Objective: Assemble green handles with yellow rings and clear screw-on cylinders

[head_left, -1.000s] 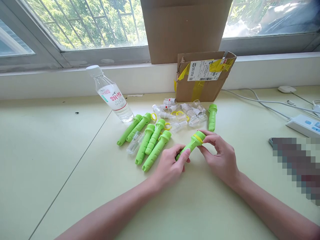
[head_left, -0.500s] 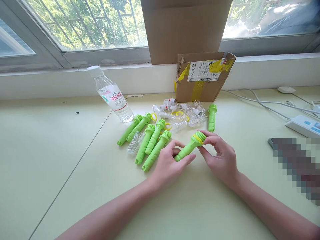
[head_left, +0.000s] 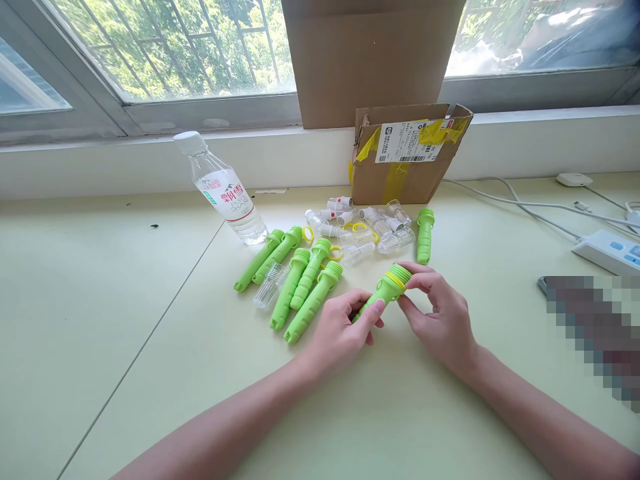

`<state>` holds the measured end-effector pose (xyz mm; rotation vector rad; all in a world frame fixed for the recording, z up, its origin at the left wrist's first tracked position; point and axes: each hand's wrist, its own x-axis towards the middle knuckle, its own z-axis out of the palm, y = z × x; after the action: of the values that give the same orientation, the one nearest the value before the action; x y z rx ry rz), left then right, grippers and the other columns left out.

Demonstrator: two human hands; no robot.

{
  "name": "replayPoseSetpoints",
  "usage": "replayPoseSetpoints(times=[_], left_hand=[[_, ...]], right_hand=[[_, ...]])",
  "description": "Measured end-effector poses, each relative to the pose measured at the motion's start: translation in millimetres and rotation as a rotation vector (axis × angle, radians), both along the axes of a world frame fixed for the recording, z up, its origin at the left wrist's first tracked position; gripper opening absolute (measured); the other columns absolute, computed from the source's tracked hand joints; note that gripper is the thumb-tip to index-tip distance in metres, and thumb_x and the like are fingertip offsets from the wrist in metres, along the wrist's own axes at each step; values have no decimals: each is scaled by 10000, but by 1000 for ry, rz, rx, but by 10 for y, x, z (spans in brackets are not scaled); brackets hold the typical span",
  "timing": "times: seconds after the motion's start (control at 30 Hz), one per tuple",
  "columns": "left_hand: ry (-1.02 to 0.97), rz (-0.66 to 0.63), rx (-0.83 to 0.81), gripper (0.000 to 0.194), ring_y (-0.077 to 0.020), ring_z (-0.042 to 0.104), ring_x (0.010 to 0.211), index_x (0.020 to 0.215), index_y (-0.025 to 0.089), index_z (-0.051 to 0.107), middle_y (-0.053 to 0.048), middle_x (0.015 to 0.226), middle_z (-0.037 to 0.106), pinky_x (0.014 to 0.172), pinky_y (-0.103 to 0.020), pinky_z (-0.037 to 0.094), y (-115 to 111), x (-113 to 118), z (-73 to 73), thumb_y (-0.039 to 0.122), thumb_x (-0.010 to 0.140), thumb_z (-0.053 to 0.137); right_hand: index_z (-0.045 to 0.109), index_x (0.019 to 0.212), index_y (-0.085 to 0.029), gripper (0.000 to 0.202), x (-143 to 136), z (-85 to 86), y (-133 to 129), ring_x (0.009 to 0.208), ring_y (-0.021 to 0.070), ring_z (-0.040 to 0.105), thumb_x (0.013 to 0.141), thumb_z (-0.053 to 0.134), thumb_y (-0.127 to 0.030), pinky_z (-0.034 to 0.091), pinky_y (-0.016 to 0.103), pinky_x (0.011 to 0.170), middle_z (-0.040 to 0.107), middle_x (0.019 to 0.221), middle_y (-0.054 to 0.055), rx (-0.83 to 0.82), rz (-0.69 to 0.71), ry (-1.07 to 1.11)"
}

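Observation:
My left hand (head_left: 350, 327) is wrapped round the lower part of a green plastic handle (head_left: 384, 292), which points up and to the right. This handle ends in a screw thread, and a yellow ring (head_left: 395, 279) sits around it just below the thread. My right hand (head_left: 440, 320) pinches at the ring from the right, thumb below and forefinger above. Left of my hands lie several more green handles (head_left: 313, 307), and another green handle (head_left: 425, 237) lies beyond my right hand. A clear ribbed cap (head_left: 271, 285) rests among those on the left.
Behind the handles lie several clear caps (head_left: 396, 241), white cylindrical inserts (head_left: 346, 217) and yellow rings (head_left: 309, 234). A water bottle (head_left: 227, 193) stands back left, a cardboard box (head_left: 415, 170) by the sill. A power strip (head_left: 607, 252), cables and a blurred-out object (head_left: 590, 327) are at right.
My left thumb has moved from beside the handle onto its upper side. The handle has turned slightly, and its side loop shows more. My right fingers stay at the ring.

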<state>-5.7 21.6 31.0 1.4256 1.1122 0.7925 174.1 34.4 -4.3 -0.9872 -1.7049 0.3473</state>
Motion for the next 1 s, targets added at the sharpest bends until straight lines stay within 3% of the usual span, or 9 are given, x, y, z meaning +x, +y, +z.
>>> replayPoseSetpoints(times=[0.2, 0.43, 0.67, 0.9, 1.0], left_hand=[[27, -24, -1, 399, -81, 471, 479, 763, 170, 593, -3, 689, 588, 462, -230, 376, 6, 5, 9, 506, 933, 460], [41, 80, 25, 344, -100, 508, 491, 934, 209, 552, 47, 623, 585, 455, -214, 371, 1, 22, -25, 466, 772, 713], [-9, 54, 9, 294, -123, 584, 568, 948, 182, 642, -16, 739, 639, 496, -229, 455, -15, 17, -13, 457, 844, 637], [47, -25, 55, 363, -100, 508, 514, 752, 170, 624, 5, 610, 561, 498, -233, 392, -3, -3, 7, 463, 928, 502], [58, -2, 68, 313, -95, 487, 513, 841, 175, 633, 7, 658, 578, 487, -236, 370, -3, 6, -3, 469, 903, 543]], right_hand=[[530, 943, -245, 266, 7, -1, 7, 1084, 231, 643, 810, 603, -27, 571, 419, 848, 650, 1162, 83, 11, -8, -7], [514, 953, -248, 284, -24, -7, -8, 1104, 241, 639, 808, 601, -20, 557, 443, 882, 643, 1188, 91, 35, -7, -9], [526, 957, -244, 285, -20, 10, -11, 1066, 228, 647, 810, 603, -12, 569, 418, 843, 650, 1158, 85, 40, -9, -16], [534, 949, -245, 280, -14, 22, 2, 1056, 225, 648, 812, 610, -13, 572, 414, 834, 649, 1158, 86, 40, -16, -12], [532, 946, -245, 275, -18, 23, -4, 1055, 225, 650, 815, 612, -16, 571, 409, 832, 650, 1158, 91, 45, -11, -10]])
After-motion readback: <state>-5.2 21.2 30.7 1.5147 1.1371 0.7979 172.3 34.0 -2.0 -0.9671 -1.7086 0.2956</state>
